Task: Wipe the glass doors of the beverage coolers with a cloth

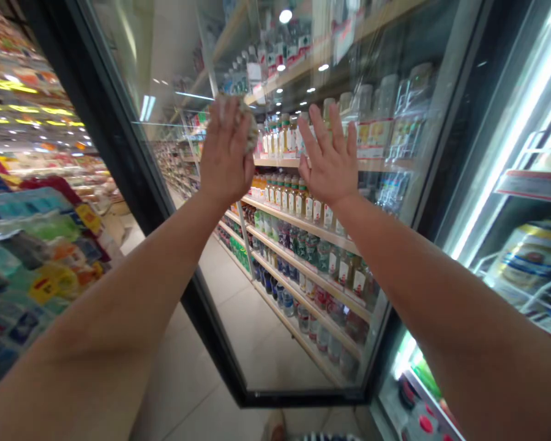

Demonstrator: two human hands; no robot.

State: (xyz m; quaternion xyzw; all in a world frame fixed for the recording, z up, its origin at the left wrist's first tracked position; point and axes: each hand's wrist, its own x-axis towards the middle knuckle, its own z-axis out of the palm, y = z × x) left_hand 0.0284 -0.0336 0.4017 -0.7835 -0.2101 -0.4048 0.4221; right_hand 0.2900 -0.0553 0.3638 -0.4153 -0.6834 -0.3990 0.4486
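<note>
The black frame (206,331) of one glass door (153,67) is slanting down the left and running along the near bottom, where pale tiled floor (183,398) is leaving open room. On the right, the frame is standing beside a brightly lit cooler (509,131). Upper middle, one crumpled, mottled cloth (251,136) is lying between the glass and the left hand (227,153); that grip is pressing flat, its fingers nearly straight and close together, though I cannot tell whether they are pinching the cloth. The right hand (331,156) is resting palm-forward on the smooth pane, fingers spread, holding nothing. Rows of bottles (294,199), too many for counting, are showing in the glass. Soft, shiny packages (37,239) are filling the left, blurred.
</note>
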